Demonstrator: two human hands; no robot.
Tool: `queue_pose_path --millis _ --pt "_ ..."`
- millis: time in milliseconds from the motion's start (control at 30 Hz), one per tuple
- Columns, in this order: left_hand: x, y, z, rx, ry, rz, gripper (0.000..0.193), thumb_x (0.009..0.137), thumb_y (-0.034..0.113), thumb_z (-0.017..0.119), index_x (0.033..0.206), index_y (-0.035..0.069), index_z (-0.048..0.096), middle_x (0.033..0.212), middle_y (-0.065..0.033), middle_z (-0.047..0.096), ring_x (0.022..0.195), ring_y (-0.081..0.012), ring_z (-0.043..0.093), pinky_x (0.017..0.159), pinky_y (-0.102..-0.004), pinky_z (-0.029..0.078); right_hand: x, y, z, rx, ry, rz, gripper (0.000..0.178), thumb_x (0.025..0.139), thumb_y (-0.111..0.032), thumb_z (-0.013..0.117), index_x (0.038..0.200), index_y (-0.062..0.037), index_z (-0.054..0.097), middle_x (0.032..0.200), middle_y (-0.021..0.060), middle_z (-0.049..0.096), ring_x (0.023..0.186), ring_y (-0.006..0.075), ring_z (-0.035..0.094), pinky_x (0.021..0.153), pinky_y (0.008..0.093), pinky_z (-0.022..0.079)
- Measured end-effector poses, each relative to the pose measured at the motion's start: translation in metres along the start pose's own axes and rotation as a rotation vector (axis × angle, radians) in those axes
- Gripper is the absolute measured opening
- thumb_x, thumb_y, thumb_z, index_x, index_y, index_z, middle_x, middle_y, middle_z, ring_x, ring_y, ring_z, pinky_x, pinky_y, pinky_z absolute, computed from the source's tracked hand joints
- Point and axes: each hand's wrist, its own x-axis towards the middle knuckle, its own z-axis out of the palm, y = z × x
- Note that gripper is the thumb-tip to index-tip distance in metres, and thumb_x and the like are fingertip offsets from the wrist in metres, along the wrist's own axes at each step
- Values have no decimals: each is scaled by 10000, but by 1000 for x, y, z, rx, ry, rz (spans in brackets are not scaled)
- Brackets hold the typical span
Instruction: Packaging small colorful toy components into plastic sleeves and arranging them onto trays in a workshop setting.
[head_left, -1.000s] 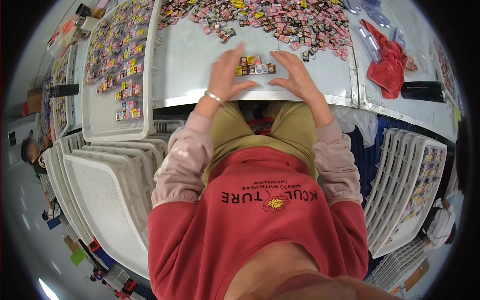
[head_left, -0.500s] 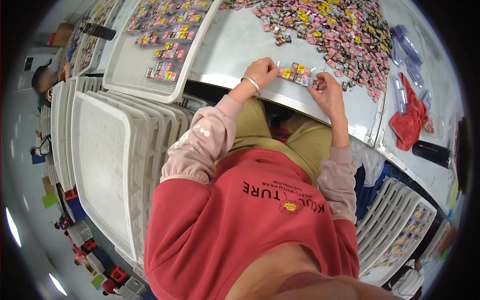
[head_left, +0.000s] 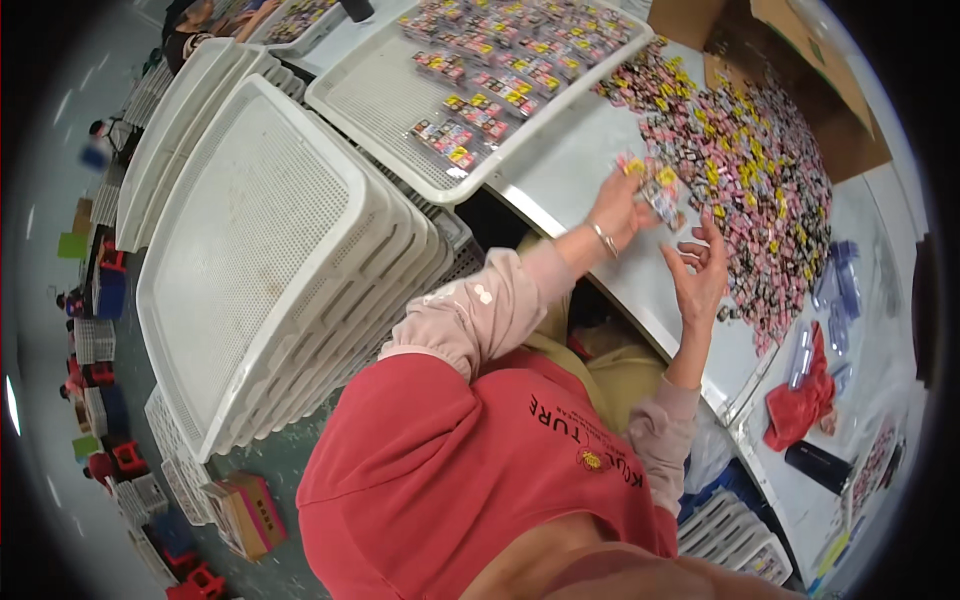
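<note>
My left hand (head_left: 618, 212), with a bangle at its wrist, grips a clear plastic pack (head_left: 660, 190) of small printed pink, yellow and black pieces. The pack is tilted above the table and slightly blurred. Close by on its right is my right hand (head_left: 700, 270), its fingers apart and nothing seen between them. Beyond both hands spreads a big heap of small loose pieces (head_left: 760, 170) in the same colours. To the left, a white plastic tray (head_left: 375, 110) holds several rows of similar filled packs (head_left: 480, 115).
Stacked white trays (head_left: 250, 230) stand at my left. An open cardboard box (head_left: 850, 120) sits behind the heap. Clear plastic pieces (head_left: 840, 285), a red cloth (head_left: 800, 400) and a black case (head_left: 818, 467) lie on the right. Another person (head_left: 205, 30) is at the far left.
The pack has risen off the table edge in my left hand. My right hand has come off it and opened. The whole view has swung toward the left.
</note>
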Motion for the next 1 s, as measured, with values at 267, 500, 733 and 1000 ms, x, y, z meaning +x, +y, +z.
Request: queue_pose_path --millis 267,500,733,1000 --pt "149 244 -62 147 214 429 290 945 121 445 1193 -29 435 1161 -184 579 1022 -345 610 825 -540 518 -19 59 -3 -341 47 72 394 796 -48 675 1172 -26 562 1142 115 561 934 215 593 790 318 484" --pt "130 340 -159 727 1060 548 436 793 178 682 1194 87 538 1092 -120 631 946 -271 636 728 -397 550 -38 78 0 -363 142 -116 189 807 -13 607 996 1 602 1110 148 563 1031 312 558 879 350 453" --pt "114 346 -185 654 1233 482 226 763 92 729 892 -26 586 824 -160 632 581 -261 621 407 -372 515 -37 66 5 -336 128 -71 161 803 -2 599 964 7 610 1107 153 560 1030 315 559 875 355 454" --pt "131 336 -204 890 1304 456 308 681 161 816 796 -69 647 808 -197 673 708 -304 678 550 -420 542 -36 74 3 -365 149 -74 152 807 3 594 958 17 610 1105 157 563 1022 313 561 870 352 454"
